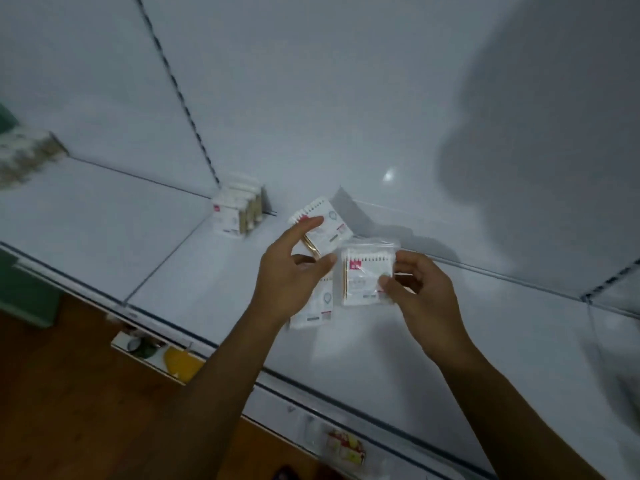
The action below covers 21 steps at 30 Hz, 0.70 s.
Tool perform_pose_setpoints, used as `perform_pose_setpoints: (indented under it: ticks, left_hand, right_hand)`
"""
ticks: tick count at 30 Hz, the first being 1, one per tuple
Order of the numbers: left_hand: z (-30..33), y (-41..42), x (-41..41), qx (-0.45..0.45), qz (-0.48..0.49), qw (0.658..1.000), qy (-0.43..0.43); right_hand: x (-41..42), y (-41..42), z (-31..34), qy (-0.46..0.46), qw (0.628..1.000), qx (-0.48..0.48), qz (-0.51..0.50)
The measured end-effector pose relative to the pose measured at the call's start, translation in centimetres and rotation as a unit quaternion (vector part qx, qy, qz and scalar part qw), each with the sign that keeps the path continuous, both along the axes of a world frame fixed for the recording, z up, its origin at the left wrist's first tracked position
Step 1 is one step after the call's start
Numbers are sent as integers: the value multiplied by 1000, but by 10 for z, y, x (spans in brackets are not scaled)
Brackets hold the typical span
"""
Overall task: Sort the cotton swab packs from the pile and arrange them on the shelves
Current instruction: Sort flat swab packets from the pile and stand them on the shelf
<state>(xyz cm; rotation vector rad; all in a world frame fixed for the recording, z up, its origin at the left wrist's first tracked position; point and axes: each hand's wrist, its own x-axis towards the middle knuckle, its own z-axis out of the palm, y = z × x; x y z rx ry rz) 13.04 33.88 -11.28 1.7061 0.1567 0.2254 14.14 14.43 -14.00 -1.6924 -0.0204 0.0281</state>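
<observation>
Right hand (419, 289) pinches one cotton swab pack (367, 277) upright over the shelf (173, 258); left hand (294, 268) grips two more; the standing row (239, 213) lies up-left, nearer the left.

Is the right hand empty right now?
No, the right hand pinches a cotton swab pack by its edge above the shelf.

The picture is dim and has a cold, bluish-grey tone. A big soft shadow (540, 140) lies on the back panel (346, 81) at the right, and one small bright glare spot (388, 175) shines near its lower part. The boxes (24, 157) at the left edge are smeared by motion blur. Straight shelf (104, 216) lines bend toward the edges from wide-angle distortion.
</observation>
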Motion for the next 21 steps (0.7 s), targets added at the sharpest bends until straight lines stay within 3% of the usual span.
perform_pose_setpoints:
  ticks: [12, 21]
  left_hand:
    - [-13, 194, -15, 54, 26, 997, -47]
    - [-35, 292, 9, 46, 21, 998, -29]
  right_hand:
    - [5, 199, -7, -13, 998, -21, 61]
    - [31, 274, -24, -12, 997, -71, -33]
